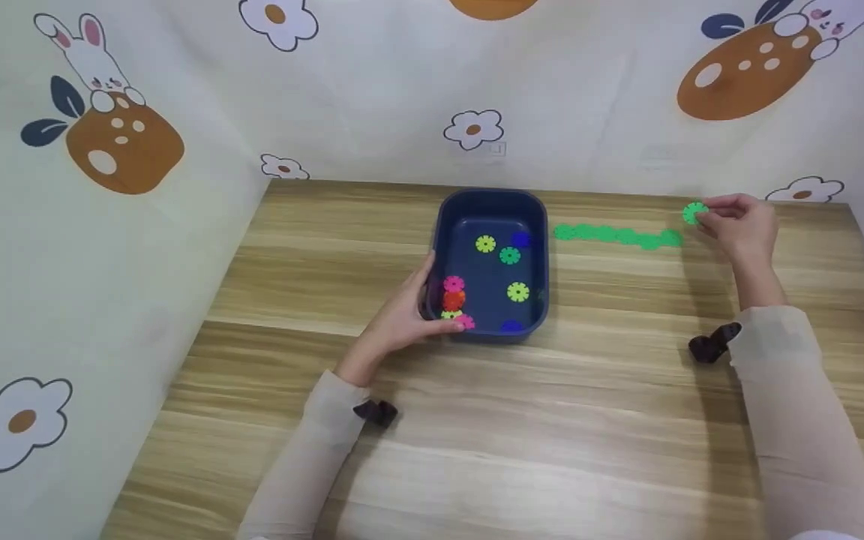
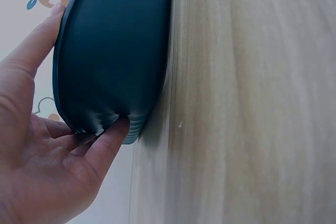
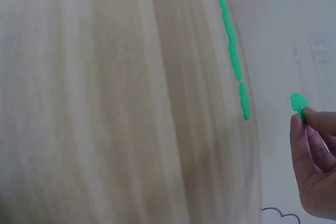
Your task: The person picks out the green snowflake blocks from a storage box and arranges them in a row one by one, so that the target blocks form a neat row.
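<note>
A dark blue plastic tub [image 1: 492,205] stands on the table. My left hand [image 1: 400,315] grips its near left corner, thumb over the front rim and fingers along the left side; the left wrist view shows the hand [image 2: 47,166] against the tub's outer wall [image 2: 113,40]. Inside lie several notched plastic discs, among them a yellow disc [image 1: 518,292], a green disc [image 1: 509,256] and a red disc [image 1: 453,301]. Off to the right, my right hand [image 1: 748,231] pinches a bright green notched disc [image 1: 694,213] between thumb and fingers, raised above the table.
A row of green discs [image 1: 604,235] lies on the wooden table [image 1: 522,420], running right from the tub. The hand-held disc is beyond the row's right end. A patterned wall covering [image 1: 372,97] borders the table at the back and left. Each wrist carries a black camera mount.
</note>
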Demonstrator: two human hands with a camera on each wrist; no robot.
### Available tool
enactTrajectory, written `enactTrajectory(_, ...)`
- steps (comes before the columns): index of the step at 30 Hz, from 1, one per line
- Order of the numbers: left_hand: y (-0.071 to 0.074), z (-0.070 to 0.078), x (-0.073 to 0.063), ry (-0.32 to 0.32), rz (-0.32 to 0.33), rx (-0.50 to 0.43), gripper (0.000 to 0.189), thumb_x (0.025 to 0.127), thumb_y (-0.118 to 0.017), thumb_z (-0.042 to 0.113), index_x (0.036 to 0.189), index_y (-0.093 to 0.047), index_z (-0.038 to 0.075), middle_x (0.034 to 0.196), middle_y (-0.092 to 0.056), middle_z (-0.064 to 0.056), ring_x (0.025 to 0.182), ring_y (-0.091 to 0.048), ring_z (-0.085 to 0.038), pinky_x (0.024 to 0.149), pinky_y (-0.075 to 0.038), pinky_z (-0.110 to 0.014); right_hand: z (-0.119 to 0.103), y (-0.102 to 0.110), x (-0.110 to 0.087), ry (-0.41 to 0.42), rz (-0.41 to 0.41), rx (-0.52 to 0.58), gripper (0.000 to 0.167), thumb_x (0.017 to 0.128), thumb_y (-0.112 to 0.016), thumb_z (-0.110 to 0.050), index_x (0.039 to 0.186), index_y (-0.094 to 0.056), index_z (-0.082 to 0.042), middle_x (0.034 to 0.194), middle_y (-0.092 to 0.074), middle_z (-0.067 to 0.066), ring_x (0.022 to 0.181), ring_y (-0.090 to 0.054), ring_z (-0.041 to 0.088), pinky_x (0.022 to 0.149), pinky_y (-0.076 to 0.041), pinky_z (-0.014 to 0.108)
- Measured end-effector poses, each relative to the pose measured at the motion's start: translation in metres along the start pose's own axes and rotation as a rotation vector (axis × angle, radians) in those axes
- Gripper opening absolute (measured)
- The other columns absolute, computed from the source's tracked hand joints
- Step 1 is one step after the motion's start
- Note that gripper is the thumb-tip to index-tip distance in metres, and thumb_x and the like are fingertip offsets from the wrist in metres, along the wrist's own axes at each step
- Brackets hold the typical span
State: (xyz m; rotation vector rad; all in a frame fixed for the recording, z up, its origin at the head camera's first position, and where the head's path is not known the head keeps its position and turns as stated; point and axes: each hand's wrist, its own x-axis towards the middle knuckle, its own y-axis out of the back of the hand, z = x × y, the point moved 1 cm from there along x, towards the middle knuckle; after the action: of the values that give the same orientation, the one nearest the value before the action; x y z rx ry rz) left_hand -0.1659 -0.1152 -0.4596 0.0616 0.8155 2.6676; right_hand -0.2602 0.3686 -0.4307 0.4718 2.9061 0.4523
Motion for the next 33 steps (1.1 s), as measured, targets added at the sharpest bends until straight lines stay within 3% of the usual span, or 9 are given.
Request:
enactTrajectory(7,0.001,0.001,0.0,0.022,-0.005,0.007,0.121,0.073,-0.088,0.042,0.162,-0.01,0.018,0.168,-0.017,-0.01,0.154,-0.022,-0.03,0.125,-0.021,-0.053,0.018,0.004,0.004,-0.027,0.062,-0.265,0.022,0.092,-0.071,-0.016,0.113,-0.067,-0.009,0.065,-0.053,-0.035,0.073,-0.054,-0.013,0.068,-0.047,0.004)
enactTrajectory(14,0.0,0.001,0.0,0.005,0.001,0.002,0.12,0.074,-0.088,0.038,0.162,-0.009,0.018,0.168,-0.015,-0.01,0.154,-0.021,-0.031,0.125,-0.02,-0.053,0.027,0.005,0.006,-0.101,0.013,-0.165,0.021,0.092,-0.07,-0.011,0.112,-0.067,-0.007,0.07,-0.058,-0.026,0.073,-0.058,-0.01,0.073,-0.055,0.009)
enactTrajectory(23,0.001,0.0,0.0,-0.004,0.007,-0.013,0.12,0.073,-0.089,0.036,0.162,-0.01,0.019,0.168,-0.017,-0.009,0.153,-0.024,-0.03,0.124,-0.021,-0.054,0.027,0.006,0.004,-0.107,-0.039,-0.339,0.037,0.096,-0.066,-0.02,0.129,-0.064,-0.003,0.072,-0.054,-0.031,0.081,-0.052,-0.009,0.071,-0.048,0.004)
enactTrajectory(33,0.001,0.0,0.0,0.001,0.0,0.003,0.121,0.073,-0.089,0.041,0.162,-0.01,0.018,0.168,-0.016,-0.011,0.153,-0.022,-0.031,0.125,-0.02,-0.053,0.022,0.006,0.002,-0.141,-0.047,-0.264,0.036,0.095,-0.066,-0.017,0.127,-0.065,-0.002,0.072,-0.055,-0.027,0.075,-0.055,-0.009,0.07,-0.053,0.008)
